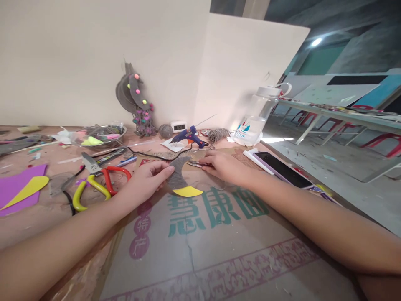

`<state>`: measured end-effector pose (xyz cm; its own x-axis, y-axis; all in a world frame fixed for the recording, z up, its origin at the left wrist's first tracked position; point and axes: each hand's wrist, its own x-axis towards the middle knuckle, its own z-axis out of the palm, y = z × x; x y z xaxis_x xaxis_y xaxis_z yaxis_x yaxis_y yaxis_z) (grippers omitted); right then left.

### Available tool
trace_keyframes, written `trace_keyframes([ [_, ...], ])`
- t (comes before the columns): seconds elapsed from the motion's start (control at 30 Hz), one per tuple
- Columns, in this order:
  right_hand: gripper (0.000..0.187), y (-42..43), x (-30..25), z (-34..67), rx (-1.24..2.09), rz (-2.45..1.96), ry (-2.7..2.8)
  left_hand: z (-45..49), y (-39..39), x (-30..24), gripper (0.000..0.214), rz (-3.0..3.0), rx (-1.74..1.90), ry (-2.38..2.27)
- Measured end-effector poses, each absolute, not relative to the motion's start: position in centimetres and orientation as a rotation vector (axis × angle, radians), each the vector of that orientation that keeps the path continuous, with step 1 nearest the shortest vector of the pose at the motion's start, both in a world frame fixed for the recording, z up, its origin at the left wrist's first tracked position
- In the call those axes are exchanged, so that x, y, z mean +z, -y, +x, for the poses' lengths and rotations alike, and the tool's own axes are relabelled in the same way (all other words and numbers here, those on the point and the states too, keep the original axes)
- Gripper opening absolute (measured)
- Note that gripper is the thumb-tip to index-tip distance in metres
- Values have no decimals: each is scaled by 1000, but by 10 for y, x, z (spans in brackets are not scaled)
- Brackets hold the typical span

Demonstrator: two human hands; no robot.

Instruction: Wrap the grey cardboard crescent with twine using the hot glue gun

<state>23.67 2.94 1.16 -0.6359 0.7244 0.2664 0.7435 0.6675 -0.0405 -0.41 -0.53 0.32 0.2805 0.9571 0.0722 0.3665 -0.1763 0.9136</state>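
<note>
Between the thumb and fingers of my left hand (156, 173) is a crescent-shaped piece wrapped in grey yarn (178, 173). Its lower tip is bare yellow sheet (188, 191). My right hand (219, 165) lies low over the cardboard, its fingers closed around a small pointed metal tool (194, 164) that looks like thread snips. The tool points left toward the crescent, and its handle is mostly hidden under the fingers. Under both hands is a printed cardboard sheet (225, 246). A thin yarn strand seems to curve near my right wrist.
Yellow-and-red-handled scissors (94, 179) lie left of my left hand. A blue glue gun (189, 136), a yarn skein (218, 135) and a water bottle (255, 117) stand behind. A phone (282, 169) lies right. Purple sheet (19, 188) and a cluttered bowl (120, 138) sit left.
</note>
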Motion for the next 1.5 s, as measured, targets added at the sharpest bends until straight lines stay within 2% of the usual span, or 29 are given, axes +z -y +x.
trace_keyframes([
  [0.27,23,-45,14,247,-76,-1338,2252,-5,4,3,28,1671,874,-1185],
  [0.4,29,-39,27,243,-80,-1181,2104,-5,3,2,28,1655,887,-1182],
  [0.5,32,-13,31,227,-103,-1106,2283,-6,2,0,28,1666,901,-1184],
  [0.67,34,22,19,208,-326,-847,2651,-7,1,0,29,1710,887,-1186],
  [0.9,29,14,9,215,-367,-878,2619,-6,1,0,30,1717,882,-1183],
  [1.5,32,18,10,211,-518,-904,2714,-7,-2,-3,29,1747,890,-1165],
])
